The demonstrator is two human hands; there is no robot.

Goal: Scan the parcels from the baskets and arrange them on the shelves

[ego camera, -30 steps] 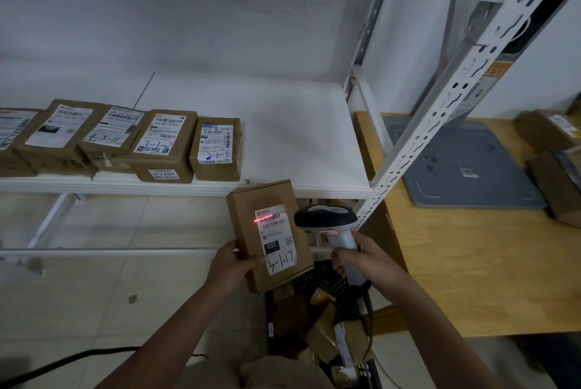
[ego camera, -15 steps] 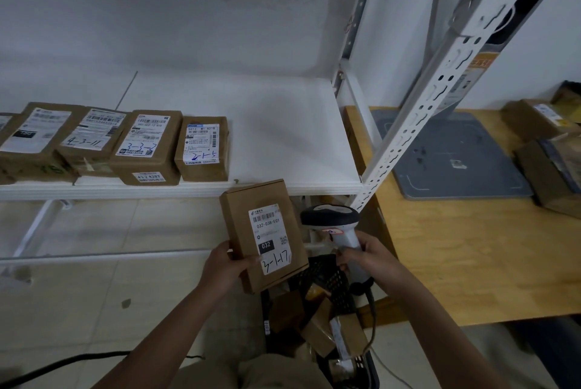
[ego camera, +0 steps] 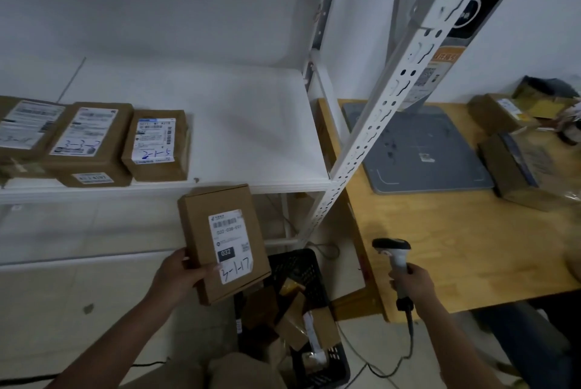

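Fingers (ego camera: 203,272) around parcel (ego camera: 224,241) and scanner (ego camera: 393,252)

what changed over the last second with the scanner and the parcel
The right hand carried the barcode scanner rightward, away from the parcel toward the wooden table edge, and the red scan line on the label went out. The left hand still grips the same parcel above the basket; the shelved parcels on the shelf lie as before.

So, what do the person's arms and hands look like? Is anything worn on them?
Both forearms are bare, with no sleeves in view. The left hand and the right hand wear no gloves, and no watch or bracelet shows at either wrist.
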